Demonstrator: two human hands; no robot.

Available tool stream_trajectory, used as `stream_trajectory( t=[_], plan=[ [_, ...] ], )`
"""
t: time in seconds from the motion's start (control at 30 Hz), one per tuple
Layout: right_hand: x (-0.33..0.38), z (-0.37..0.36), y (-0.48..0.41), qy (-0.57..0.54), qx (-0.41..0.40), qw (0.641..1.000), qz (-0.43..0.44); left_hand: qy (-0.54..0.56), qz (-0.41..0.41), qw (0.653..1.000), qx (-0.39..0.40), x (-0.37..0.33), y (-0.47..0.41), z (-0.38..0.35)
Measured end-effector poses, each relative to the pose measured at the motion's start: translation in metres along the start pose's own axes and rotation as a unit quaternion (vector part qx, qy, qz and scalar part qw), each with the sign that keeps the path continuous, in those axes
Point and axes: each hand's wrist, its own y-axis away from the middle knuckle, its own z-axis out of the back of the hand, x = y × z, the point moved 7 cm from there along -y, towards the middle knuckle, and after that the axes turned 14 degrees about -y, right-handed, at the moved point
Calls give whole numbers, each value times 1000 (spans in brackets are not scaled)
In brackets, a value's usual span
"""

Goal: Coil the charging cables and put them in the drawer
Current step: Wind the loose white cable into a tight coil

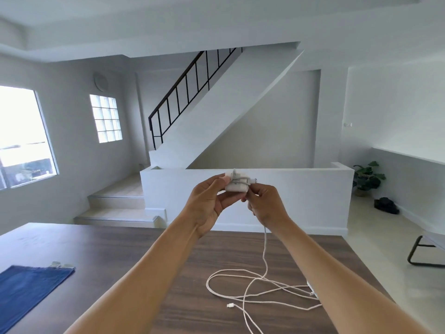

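I hold a white charger block (pixel 234 184) up in front of me, above the far edge of the wooden table (pixel 120 256). My left hand (pixel 209 203) grips the block from the left. My right hand (pixel 265 203) pinches the white charging cable (pixel 265 251) close to the block, where a turn of cable crosses it. From my right hand the cable hangs down to loose loops (pixel 243 285) on the table, with a small white plug end (pixel 230 305) lying free. No drawer is in view.
A blue cloth (pixel 31 285) lies at the table's left front, with small pale items (pixel 59 263) at its far edge. A chair frame (pixel 423 251) stands to the right. Beyond are a low white wall, stairs, a potted plant (pixel 367 177) and a dark object (pixel 385 205) on the floor.
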Motion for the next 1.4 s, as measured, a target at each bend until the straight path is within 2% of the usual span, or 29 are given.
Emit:
stream_trajectory(
  t=[0.2, 0.4, 0.57, 0.73, 0.9, 1.1, 1.3, 1.4],
  plan=[
    [-13, -19, 16, 43, -25, 998, 32, -99, 18, 991, -84, 9, 2, 21],
    [-16, -29, 20, 136, -26, 989, 56, -92, 40, 991, -91, 14, 2, 25],
    [-6, -31, 25, 299, 15, 951, 76, -142, 37, 980, -138, 9, 2, 33],
    [11, -32, 25, 366, 71, 924, 80, -249, 38, 954, -164, 15, 2, 40],
    [34, -25, 20, 444, 112, 882, 111, -291, 28, 945, -143, 21, 2, 39],
    [60, -17, 7, 463, 136, 863, 152, -314, 10, 944, -98, 22, 2, 33],
    [74, -13, -12, 442, 147, 872, 152, -260, 9, 966, -4, 16, -1, 22],
    [77, -3, -27, 369, 145, 908, 138, -218, 8, 975, 36, 4, 2, 15]
  ],
)
